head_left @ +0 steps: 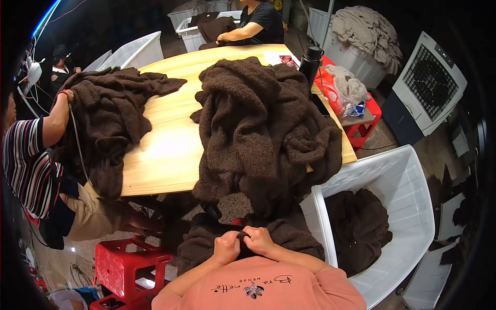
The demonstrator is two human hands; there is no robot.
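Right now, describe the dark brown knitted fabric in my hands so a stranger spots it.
Find the pale wooden table, then the dark brown fuzzy heap hanging over its near edge. Below that, before the coral T-shirt, lies the dark brown knitted fabric. Unlike the brown pile in the white plastic bin, it is gripped by your left hand and right hand.

The curled bare left hand and bare right hand hide their own fingertips against dark brown knitted fabric on the lap; the lower edge cuts off the salmon-pink short-sleeved shirt; the top edge crops the head of the black-shirted co-worker; a dark brown cloth heap covers the floor of the white plastic tub
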